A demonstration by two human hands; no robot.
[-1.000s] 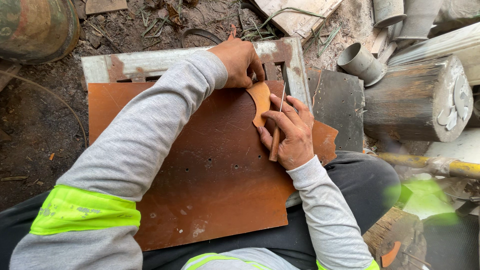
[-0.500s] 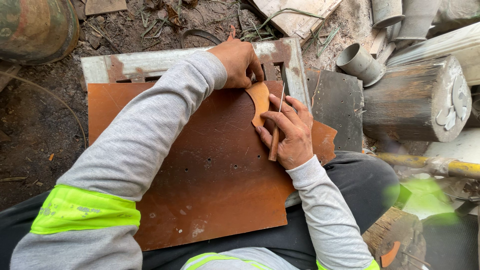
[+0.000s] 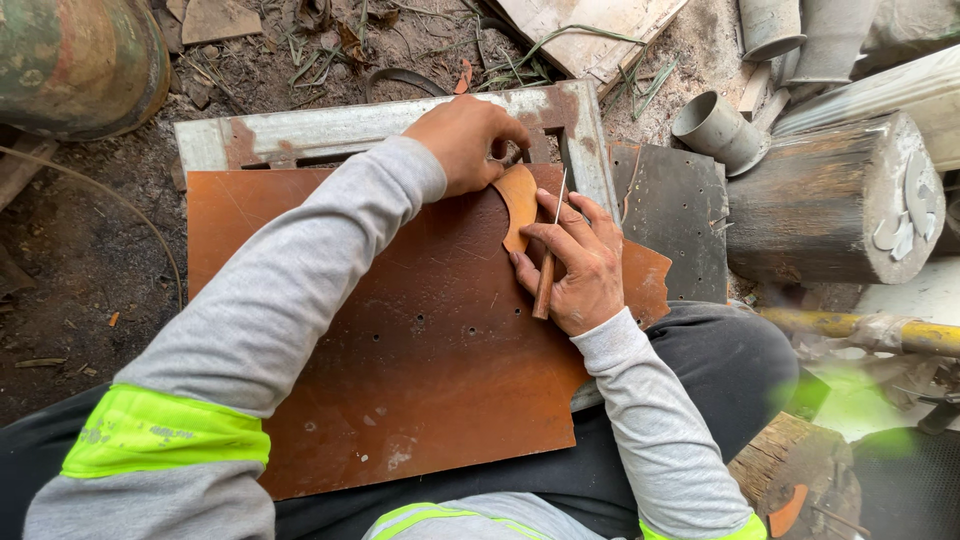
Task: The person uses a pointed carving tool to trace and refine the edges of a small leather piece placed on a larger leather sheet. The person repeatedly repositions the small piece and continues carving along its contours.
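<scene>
A matt, rust-brown sheet with a smooth face, scratched and pierced by small holes, lies across the lap, and a paler tan, leather-like curved piece rests on its far edge. The right hand grips a tool with a smooth wooden handle and a thin, bright metal spike. Beyond the sheet sits a metal frame of flaking pale paint and rust patches. On the right, a rough, weathered wooden log lies beside dull grey plastic-looking pipe pieces. The sleeves are soft grey knit cloth banded with bright yellow-green fabric. The ground is coarse bare earth.
</scene>
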